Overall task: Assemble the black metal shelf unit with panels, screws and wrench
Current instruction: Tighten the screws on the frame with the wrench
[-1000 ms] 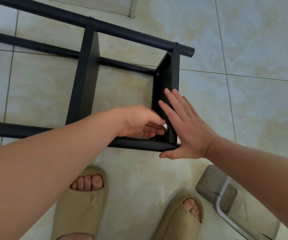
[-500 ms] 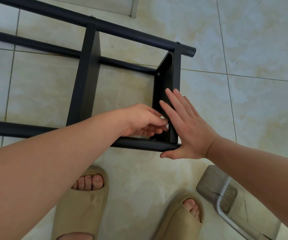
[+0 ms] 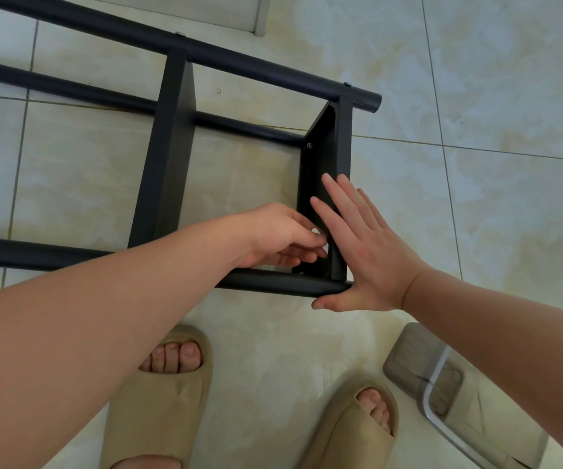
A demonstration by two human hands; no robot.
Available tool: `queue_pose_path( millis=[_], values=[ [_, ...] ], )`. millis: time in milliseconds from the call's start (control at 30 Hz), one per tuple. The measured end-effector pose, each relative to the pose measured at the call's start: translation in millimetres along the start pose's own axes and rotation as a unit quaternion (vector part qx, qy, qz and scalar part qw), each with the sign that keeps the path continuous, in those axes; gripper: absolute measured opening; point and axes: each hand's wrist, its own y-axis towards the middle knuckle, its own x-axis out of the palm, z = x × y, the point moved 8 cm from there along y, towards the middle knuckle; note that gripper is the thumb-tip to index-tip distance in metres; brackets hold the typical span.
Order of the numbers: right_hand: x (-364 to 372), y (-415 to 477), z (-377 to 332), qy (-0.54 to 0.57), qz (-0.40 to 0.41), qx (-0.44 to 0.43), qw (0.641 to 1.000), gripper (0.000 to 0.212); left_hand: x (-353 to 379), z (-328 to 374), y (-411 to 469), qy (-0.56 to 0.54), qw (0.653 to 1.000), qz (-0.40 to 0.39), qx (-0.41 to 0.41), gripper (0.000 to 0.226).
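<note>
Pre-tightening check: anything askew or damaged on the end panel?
Nothing stands out. The end panel looks straight and unmarked, with the right hand flat against it and a screw seated in a far corner. The left hand covers the near corner, so that joint can't be judged.

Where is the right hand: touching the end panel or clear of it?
Touching. Head view: the right hand lies flat, fingers straight, against the end panel, no gap visible.

Anything between left hand [image 3: 273, 235] fingers [image 3: 307, 258] indiscernible; shelf frame [image 3: 36, 256] past left edge.
</note>
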Motion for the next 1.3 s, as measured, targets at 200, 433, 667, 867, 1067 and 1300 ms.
queue_pose_path(
  millis=[200,433,667,867,1067,1300],
  values=[
    [0.1,0.2,-0.1,0.001,0.000,0.000,1.000,0.129,1.8,-4.2,1.4,-0.016,0.999,-0.017,-0.025,0.004],
    [0.0,-0.2,0.1,0.000,0.001,-0.002,1.000,0.129,1.7,-6.5,2.4,-0.008,0.999,-0.023,-0.028,0.005],
    [-0.2,0.0,0.0,0.000,-0.002,-0.001,1.000,0.129,-0.5,-5.1,1.1,0.044,0.999,-0.027,-0.013,0.010],
    [-0.1,0.1,0.1,0.003,-0.001,0.000,1.000,0.128,-2.3,0.1,-3.6,0.114,0.993,-0.025,0.005,0.010],
    [-0.3,0.0,0.5,0.004,0.002,-0.002,1.000,0.128,-1.8,-0.7,-5.4,0.170,0.985,-0.027,0.012,0.013],
    [0.4,0.0,0.7,0.003,0.004,-0.001,1.000,0.129,0.3,-3.6,-3.3,0.231,0.972,-0.033,0.022,0.017]
  ],
)
